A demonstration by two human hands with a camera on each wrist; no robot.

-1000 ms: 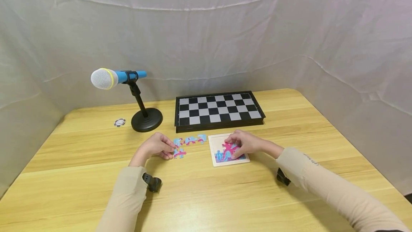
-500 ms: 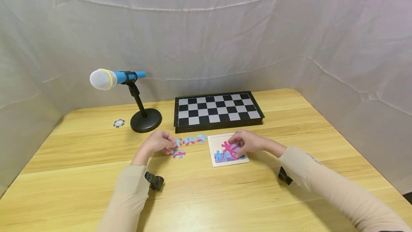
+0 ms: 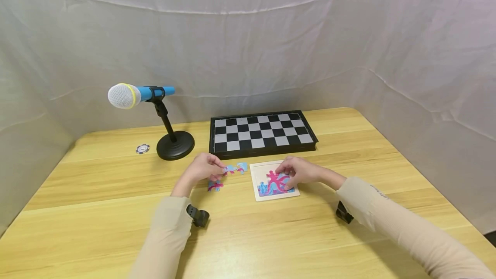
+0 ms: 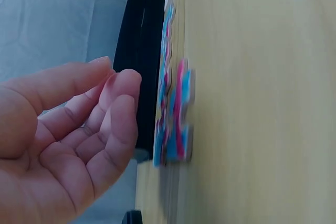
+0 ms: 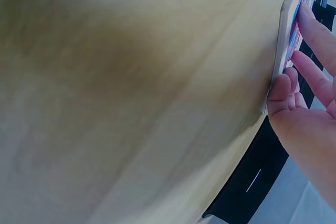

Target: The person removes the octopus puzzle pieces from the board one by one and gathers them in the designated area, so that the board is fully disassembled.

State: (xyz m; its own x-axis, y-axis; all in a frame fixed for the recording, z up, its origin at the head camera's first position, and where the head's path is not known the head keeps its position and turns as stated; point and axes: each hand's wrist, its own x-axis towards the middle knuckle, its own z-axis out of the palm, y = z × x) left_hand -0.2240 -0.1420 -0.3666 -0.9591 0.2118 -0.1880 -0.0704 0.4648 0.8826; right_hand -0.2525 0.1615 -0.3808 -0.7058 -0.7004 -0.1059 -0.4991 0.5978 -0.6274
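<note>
My left hand [image 3: 202, 168] hovers over the loose jigsaw pieces. In the left wrist view its thumb and index fingertip meet, the other fingers are loosely curled, and no piece shows between them. Near its fingertips lies one blue-and-pink piece [image 3: 230, 169], with another piece [image 3: 242, 166] to the right and a third piece [image 3: 215, 185] closer to me. My right hand [image 3: 300, 170] rests its fingers on a white puzzle tray [image 3: 254, 175], where joined pieces [image 3: 273, 180] form a pink octopus over a blue seabed. Its fingers cover the picture's right part.
Behind the puzzle lies a folded chessboard [image 3: 263, 134] in a black frame. A blue microphone [image 3: 145, 93] on a black stand [image 3: 175, 145] stands at the back left, and a poker chip [image 3: 142, 149] lies beside its base. Grey cloth [image 3: 248, 55] hangs behind the wooden table [image 3: 248, 236].
My left hand has moved right along the loose pieces and now covers the upper left one. The right hand has stayed at the tray, shifting only slightly.
</note>
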